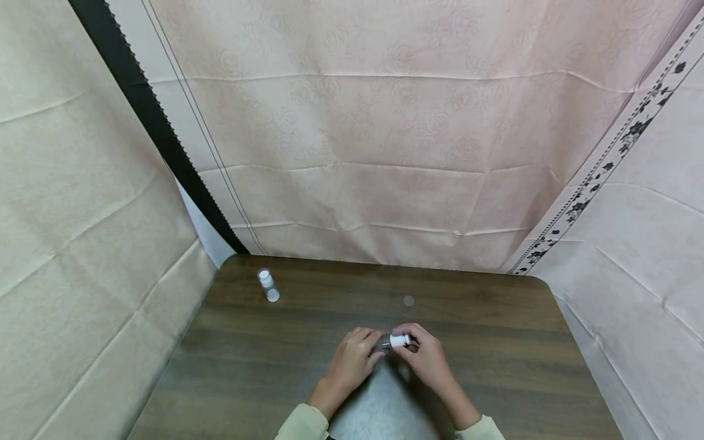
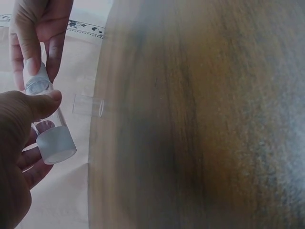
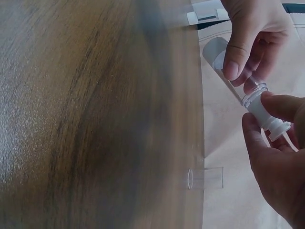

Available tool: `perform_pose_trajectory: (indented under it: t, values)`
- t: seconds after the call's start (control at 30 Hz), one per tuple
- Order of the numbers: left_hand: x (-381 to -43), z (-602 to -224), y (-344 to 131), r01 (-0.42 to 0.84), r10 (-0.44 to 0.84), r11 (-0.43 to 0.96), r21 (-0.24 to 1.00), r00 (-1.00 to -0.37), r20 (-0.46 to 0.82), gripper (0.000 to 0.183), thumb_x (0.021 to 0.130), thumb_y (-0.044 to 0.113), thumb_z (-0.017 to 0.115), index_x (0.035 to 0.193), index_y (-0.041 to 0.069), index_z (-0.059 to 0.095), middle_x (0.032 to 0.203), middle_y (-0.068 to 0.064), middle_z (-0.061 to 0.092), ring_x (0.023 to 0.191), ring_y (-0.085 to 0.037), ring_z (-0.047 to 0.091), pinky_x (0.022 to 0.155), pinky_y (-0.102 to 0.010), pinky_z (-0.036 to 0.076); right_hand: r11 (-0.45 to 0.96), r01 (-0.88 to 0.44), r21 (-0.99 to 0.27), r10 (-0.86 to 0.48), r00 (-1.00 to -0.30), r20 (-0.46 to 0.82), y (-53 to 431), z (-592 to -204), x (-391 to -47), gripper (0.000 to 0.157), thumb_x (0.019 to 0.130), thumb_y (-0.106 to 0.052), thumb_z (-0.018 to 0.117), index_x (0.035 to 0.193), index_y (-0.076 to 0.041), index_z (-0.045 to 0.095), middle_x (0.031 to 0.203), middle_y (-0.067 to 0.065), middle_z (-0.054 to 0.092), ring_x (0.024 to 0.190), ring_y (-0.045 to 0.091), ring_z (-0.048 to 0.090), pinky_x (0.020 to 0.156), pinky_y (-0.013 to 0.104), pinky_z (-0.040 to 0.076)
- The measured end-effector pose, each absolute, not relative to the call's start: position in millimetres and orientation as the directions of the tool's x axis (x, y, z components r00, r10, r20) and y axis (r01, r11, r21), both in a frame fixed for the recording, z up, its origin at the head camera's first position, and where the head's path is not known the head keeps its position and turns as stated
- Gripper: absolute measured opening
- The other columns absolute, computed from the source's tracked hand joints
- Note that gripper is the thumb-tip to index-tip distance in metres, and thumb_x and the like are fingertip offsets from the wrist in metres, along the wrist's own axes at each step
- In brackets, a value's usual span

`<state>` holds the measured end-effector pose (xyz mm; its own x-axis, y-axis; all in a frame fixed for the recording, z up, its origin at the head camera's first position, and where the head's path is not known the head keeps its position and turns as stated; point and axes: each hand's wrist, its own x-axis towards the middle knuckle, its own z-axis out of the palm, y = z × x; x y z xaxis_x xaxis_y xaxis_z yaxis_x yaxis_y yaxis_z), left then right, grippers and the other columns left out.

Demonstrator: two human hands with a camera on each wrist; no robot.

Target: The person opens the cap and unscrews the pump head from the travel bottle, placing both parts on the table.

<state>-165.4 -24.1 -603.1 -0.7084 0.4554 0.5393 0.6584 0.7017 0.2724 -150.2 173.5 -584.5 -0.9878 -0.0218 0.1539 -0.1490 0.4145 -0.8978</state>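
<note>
My left hand [image 1: 351, 362] grips a small clear bottle [image 1: 382, 344] by its body, thumb on one side and fingers on the other. The bottle is tilted, and its white base [image 2: 56, 145] sticks out past the fingers in the left wrist view. At the other end, my right hand [image 1: 430, 362] pinches the white top [image 1: 399, 340] between thumb and fingers. In the right wrist view this white top [image 3: 276, 128] sits at the clear threaded neck [image 3: 254, 94]; whether it is fully seated there I cannot tell.
A clear cylindrical cap [image 1: 409, 300] stands on the wooden table [image 1: 484, 330] beyond the hands. Toward the table's back left corner is a second bottle [image 1: 267, 285] with a white top and base. Pale patterned cloth [image 1: 357, 134] hangs behind and at both sides.
</note>
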Motion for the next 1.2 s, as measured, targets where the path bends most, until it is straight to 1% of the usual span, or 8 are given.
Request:
perform_pose_trajectory:
  t: [0.23,0.4,0.57,0.73,0.83,0.9,1.07,1.2]
  values:
    - [-165.3,-602.8,-23.8,0.648,0.461,0.716,0.259,-0.717,0.523,0.040,0.081,0.023,0.090,0.117,0.013,0.076,0.105,0.000,0.074,0.096,-0.014,0.069,0.082,-0.033,0.058,0.364,-0.139,-0.921,-0.054,-0.990,0.128,174.0,-583.7,-148.7,0.036,0.080,0.009,0.083,0.105,-0.015,0.073,0.120,0.004,0.072,0.111,0.022,0.069,0.083,0.023,0.059]
    - [-165.2,-602.3,-23.7,0.651,0.465,0.720,0.241,-0.710,0.529,0.039,0.081,0.023,0.090,0.115,0.013,0.076,0.105,0.001,0.074,0.095,-0.014,0.069,0.081,-0.032,0.058,0.407,-0.084,-0.910,-0.016,-0.996,0.085,173.5,-582.7,-148.6,0.032,0.087,-0.007,0.083,0.117,-0.013,0.073,0.122,0.004,0.071,0.112,0.022,0.068,0.084,0.022,0.058]
    - [-165.2,-600.2,-22.7,0.673,0.481,0.712,0.199,-0.675,0.559,0.038,0.080,0.024,0.090,0.114,0.011,0.076,0.103,-0.001,0.075,0.094,-0.016,0.069,0.081,-0.034,0.058,0.501,-0.051,-0.864,0.017,-0.997,0.069,173.1,-581.1,-150.3,0.023,0.094,-0.020,0.077,0.115,-0.010,0.073,0.108,0.005,0.072,0.094,0.015,0.067,0.077,0.023,0.056]
    - [-164.2,-598.5,-22.1,0.673,0.484,0.712,0.200,-0.678,0.554,0.037,0.082,0.025,0.089,0.114,0.012,0.076,0.104,-0.001,0.075,0.094,-0.016,0.069,0.081,-0.034,0.058,0.477,-0.002,-0.879,0.003,-1.000,0.003,172.7,-580.1,-151.6,0.011,0.096,-0.017,0.074,0.106,-0.012,0.073,0.092,0.005,0.070,0.071,0.009,0.066,0.062,0.023,0.056]
    - [-163.6,-598.1,-22.0,0.668,0.482,0.715,0.203,-0.683,0.549,0.037,0.082,0.025,0.089,0.114,0.013,0.076,0.104,0.000,0.075,0.094,-0.015,0.069,0.081,-0.034,0.057,0.468,0.001,-0.884,-0.007,-1.000,-0.005,173.2,-580.1,-152.3,0.009,0.095,-0.015,0.075,0.104,-0.013,0.074,0.089,0.005,0.070,0.067,0.009,0.066,0.060,0.024,0.056]
    - [-163.7,-598.7,-21.7,0.668,0.481,0.716,0.204,-0.683,0.549,0.037,0.082,0.025,0.089,0.114,0.013,0.076,0.104,0.000,0.075,0.094,-0.015,0.069,0.081,-0.034,0.057,0.482,-0.007,-0.876,-0.009,-1.000,0.003,174.0,-580.1,-152.4,0.010,0.093,-0.014,0.077,0.103,-0.014,0.074,0.089,0.004,0.070,0.068,0.009,0.065,0.061,0.023,0.055]
    - [-164.7,-601.8,-20.9,0.666,0.476,0.719,0.199,-0.681,0.557,0.037,0.081,0.026,0.090,0.113,0.012,0.076,0.103,0.000,0.075,0.094,-0.015,0.069,0.080,-0.033,0.057,0.539,-0.062,-0.840,-0.013,-0.998,0.065,176.2,-580.3,-152.2,0.019,0.088,-0.012,0.082,0.104,-0.019,0.074,0.098,0.000,0.072,0.085,0.010,0.063,0.072,0.024,0.052]
    - [-165.6,-603.3,-20.4,0.659,0.466,0.723,0.207,-0.687,0.558,0.039,0.080,0.026,0.091,0.113,0.012,0.076,0.104,0.000,0.075,0.095,-0.015,0.069,0.081,-0.033,0.057,0.511,-0.075,-0.856,-0.017,-0.997,0.077,176.2,-580.5,-152.1,0.025,0.085,-0.008,0.084,0.104,-0.021,0.074,0.104,-0.001,0.072,0.092,0.012,0.062,0.077,0.023,0.052]
